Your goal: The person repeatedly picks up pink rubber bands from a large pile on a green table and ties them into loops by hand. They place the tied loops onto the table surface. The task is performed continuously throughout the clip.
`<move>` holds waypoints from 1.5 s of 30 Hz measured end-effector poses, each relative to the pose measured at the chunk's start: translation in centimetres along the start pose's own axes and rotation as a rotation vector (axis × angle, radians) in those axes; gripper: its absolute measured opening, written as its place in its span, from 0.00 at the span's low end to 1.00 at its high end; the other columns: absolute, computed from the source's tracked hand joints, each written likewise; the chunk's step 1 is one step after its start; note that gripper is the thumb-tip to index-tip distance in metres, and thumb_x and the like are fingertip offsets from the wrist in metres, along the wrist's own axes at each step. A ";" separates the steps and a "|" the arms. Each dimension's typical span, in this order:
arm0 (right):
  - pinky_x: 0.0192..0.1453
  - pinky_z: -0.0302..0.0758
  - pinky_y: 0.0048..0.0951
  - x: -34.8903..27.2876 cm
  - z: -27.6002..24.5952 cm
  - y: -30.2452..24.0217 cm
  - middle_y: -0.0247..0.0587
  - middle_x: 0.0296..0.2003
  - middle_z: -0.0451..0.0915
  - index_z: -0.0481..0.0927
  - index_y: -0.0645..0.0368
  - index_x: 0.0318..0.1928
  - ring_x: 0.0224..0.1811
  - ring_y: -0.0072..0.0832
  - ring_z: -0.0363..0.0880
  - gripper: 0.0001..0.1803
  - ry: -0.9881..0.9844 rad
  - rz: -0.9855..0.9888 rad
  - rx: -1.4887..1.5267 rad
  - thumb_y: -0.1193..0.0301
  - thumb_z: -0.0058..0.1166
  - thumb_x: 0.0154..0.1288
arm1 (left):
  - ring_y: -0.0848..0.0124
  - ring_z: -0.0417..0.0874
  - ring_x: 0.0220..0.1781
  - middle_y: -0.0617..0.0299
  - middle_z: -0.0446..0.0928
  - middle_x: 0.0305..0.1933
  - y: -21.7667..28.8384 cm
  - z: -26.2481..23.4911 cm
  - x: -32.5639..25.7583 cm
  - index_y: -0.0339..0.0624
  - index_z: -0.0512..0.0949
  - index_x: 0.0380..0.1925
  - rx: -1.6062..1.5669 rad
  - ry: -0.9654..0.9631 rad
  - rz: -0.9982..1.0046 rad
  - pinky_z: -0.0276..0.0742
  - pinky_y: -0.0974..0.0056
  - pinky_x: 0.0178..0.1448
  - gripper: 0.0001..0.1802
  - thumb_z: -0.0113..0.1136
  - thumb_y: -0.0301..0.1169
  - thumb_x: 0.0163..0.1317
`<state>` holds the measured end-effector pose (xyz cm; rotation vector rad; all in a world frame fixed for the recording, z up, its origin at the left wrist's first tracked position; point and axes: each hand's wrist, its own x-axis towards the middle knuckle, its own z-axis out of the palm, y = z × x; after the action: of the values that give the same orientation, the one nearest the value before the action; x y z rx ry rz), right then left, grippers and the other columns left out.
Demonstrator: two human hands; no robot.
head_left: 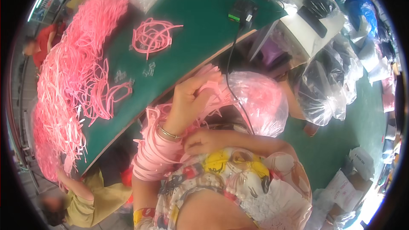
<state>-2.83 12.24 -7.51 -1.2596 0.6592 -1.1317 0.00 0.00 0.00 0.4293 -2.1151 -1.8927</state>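
The left hand (pixel 191 98) is raised in front of the body, its fingers curled shut around a bunch of pink straps (pixel 211 89) that fan out past the fingertips toward the clear bag of pink straps (pixel 260 102) just beyond it. More loops of the same pink straps (pixel 155 153) are wound around the left forearm below a gold bangle (pixel 168 133) on the wrist. The right hand (pixel 202 142) lies low against the body, just beside those wound loops, fingers bent and touching them; whether it actually grips any strap cannot be told. The two hands are near each other but apart. Beyond them the green surface (pixel 204 12) carries a long heap of pink straps (pixel 72 81) along its left edge, a loose tangle of straps (pixel 153 36) in the middle, and a few small clear clips (pixel 149 69) between them. A black cable (pixel 230 66) hangs off the surface's edge. Another person in a yellow-green top (pixel 91 196) sits at the lower left.
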 end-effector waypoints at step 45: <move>0.26 0.53 0.17 7.6 1.4 -6.5 0.23 0.18 0.63 0.75 0.61 0.32 0.21 0.12 0.57 0.11 0.111 0.442 0.391 0.66 0.50 0.68 | 0.75 0.70 0.36 0.62 0.71 0.34 4.3 -8.2 -18.4 0.33 0.75 0.37 -0.162 0.241 -0.115 0.66 0.70 0.40 0.08 0.48 0.24 0.63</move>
<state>-0.74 6.32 0.47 -0.6791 0.7148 -0.9068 20.00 0.18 5.12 0.7165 -1.8040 -1.9450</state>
